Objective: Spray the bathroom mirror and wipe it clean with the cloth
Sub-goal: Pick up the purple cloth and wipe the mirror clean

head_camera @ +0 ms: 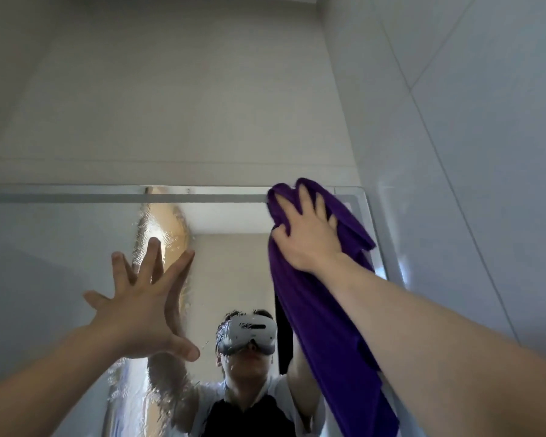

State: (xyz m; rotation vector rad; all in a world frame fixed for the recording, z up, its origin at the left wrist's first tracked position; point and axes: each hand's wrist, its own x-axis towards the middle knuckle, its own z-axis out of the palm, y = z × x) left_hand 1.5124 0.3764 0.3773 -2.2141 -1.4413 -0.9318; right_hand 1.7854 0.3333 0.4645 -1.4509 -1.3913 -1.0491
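My right forearm (438,335) crosses the near right of the view, reaching up and away to the mirror's (60,253) far top right corner. There my right hand (309,238) presses the purple cloth (316,326) flat against the glass, fingers spread and bent over a bunched fold, gripping it; the rest of the cloth hangs down along the mirror's right edge. My left hand (145,310) is raised at centre left, open, fingers fanned wide and holding nothing, palm toward the glass; I cannot tell whether it touches. Just beyond it a band of spray droplets (158,234) runs down the mirror from the top frame to the bottom of the view, still wet and unwiped.

To wipe well, I judge I should keep the whole palm behind the cloth, start from this top corner and sweep left in overlapping passes, working downward so drips get caught. The dangling tail may drag streaks; gathering it into the hand would help. No spray bottle is in view.
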